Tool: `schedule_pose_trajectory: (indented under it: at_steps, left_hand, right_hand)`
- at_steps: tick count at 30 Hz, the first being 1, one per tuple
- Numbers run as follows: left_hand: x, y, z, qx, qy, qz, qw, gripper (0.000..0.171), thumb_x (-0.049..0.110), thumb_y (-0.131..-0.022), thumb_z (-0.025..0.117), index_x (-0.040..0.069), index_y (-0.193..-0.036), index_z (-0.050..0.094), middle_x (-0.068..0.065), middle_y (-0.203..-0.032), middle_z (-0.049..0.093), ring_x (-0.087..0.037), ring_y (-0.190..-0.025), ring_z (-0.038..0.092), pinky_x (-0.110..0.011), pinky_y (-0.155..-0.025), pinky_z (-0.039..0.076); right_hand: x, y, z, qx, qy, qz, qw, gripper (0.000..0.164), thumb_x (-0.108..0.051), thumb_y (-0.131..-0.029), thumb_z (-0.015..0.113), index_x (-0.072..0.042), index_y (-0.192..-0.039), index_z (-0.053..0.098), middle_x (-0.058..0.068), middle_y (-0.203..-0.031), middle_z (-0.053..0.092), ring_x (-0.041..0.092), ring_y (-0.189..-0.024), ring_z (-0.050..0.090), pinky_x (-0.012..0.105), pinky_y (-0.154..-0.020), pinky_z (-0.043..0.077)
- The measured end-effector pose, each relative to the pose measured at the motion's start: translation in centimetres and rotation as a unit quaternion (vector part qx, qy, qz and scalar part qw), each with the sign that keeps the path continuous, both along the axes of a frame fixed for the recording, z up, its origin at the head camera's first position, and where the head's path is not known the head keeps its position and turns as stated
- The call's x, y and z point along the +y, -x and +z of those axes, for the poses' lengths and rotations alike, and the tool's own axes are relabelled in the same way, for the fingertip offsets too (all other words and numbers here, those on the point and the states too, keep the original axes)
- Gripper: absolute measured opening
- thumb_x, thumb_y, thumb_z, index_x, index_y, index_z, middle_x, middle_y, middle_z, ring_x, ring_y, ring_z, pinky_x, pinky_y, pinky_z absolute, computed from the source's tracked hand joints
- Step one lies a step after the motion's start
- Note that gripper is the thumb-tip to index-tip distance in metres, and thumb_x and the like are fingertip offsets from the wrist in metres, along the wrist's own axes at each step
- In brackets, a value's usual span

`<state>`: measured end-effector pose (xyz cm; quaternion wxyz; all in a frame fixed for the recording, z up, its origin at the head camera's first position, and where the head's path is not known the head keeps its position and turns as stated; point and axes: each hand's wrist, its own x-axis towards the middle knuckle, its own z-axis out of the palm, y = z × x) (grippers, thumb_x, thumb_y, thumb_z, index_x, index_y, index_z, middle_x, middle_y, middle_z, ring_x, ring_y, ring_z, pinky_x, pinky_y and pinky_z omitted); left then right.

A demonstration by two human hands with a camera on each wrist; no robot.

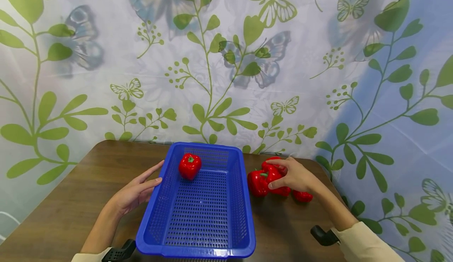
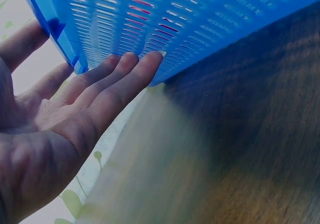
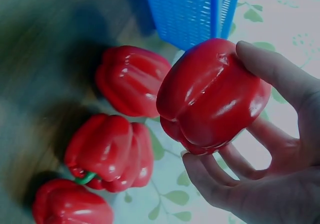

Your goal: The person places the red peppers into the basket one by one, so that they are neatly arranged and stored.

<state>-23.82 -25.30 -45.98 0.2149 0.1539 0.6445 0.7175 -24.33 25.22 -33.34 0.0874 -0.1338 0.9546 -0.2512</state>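
A blue perforated plastic basket [image 1: 201, 211] stands on the wooden table in front of me. Inside it, near the far left corner, sits one red bell pepper [image 1: 190, 166] with its green stem up. My left hand [image 1: 136, 193] is at the basket's left side, fingers extended, fingertips at the rim and slotted wall. To the right of the basket, my right hand [image 1: 295, 175] grips a glossy red bell pepper [image 3: 212, 97] between thumb and fingers. Below it, three more red bell peppers lie close together, including a stemmed pepper [image 3: 110, 151] and a pepper nearest the basket [image 3: 132, 79].
The brown table [image 1: 88, 179] reaches back to a hanging cloth [image 1: 148, 89] printed with green leaves and butterflies. Black wrist straps [image 1: 323, 236] sit on both forearms. The basket's raised walls stand between the two hands.
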Motion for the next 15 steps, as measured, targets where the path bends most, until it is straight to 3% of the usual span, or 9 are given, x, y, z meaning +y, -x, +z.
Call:
schedule_pose_trajectory:
  at_steps: [7,15]
  left_hand:
    - [0.0,0.0,0.1,-0.001,0.002,0.000,1.0000,0.066,0.022,-0.109,0.044,0.030,-0.165,0.010,-0.022,-0.156,0.044,-0.032,-0.132,0.060,-0.044,-0.101,0.054]
    - [0.0,0.0,0.2,-0.003,0.000,-0.001,1.0000,0.066,0.021,-0.109,0.044,0.029,-0.165,0.010,-0.023,-0.156,0.043,-0.032,-0.131,0.060,-0.044,-0.101,0.054]
  right_hand:
    - [-1.2,0.7,1.2,0.002,0.000,-0.010,1.000,0.081,-0.042,-0.076,0.086,-0.021,-0.148,0.054,0.025,-0.140,0.049,0.044,-0.127,0.047,0.063,-0.095,0.049]
    - [-2.6,2.1,2.0,0.015,0.038,-0.001,0.999,0.079,-0.036,-0.080,0.084,-0.012,-0.148,0.052,0.014,-0.130,0.067,0.038,-0.123,0.059,0.054,-0.098,0.052]
